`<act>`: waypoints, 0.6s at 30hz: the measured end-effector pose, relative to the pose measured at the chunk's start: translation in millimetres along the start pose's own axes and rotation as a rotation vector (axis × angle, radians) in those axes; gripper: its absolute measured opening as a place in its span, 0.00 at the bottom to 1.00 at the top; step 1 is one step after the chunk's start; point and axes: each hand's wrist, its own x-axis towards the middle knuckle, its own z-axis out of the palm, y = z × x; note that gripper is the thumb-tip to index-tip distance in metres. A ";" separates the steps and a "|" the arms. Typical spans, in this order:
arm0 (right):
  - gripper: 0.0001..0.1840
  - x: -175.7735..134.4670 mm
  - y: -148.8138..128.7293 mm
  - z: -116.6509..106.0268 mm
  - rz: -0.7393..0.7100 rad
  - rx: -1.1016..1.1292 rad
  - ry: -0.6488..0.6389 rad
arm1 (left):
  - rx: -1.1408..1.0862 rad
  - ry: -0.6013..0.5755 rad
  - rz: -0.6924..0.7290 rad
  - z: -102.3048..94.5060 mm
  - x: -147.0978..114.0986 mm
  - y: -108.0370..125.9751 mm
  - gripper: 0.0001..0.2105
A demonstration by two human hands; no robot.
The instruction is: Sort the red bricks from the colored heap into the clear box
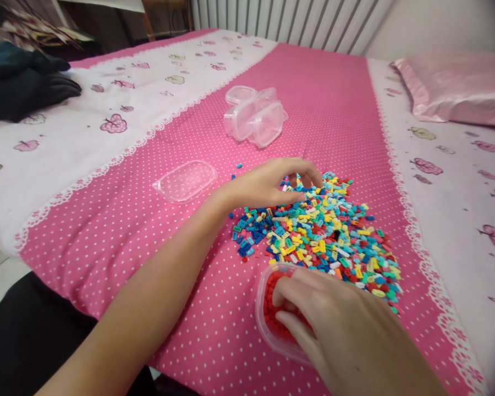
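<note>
In the head view, my left hand arches over toy bricks heaped on the bed, thumb and fingers apart. My right hand dips into a plastic tub of red bricks; I can't tell its hidden fingertips' grip. I judge bricks light, hard, best pinched sideways. The bed ends lower left; room opens beyond the toy bricks.

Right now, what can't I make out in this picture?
All in the head view:
Right hand: whether its fingers hold anything; the hand itself blocks sight.
Clear tub: right side, covered by that hand.
Brick pile: part behind the left hand.
Pillow: cut off by the right edge.
</note>
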 end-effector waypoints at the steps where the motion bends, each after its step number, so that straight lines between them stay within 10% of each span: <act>1: 0.11 -0.5 0.0 0.3 -0.003 -0.001 0.002 | 0.001 0.001 -0.002 0.1 0.0 -0.2 0.12; 18: 0.12 1.9 0.2 2.8 -0.020 -0.002 0.015 | 0.030 -0.005 -0.005 0.9 0.9 0.9 0.11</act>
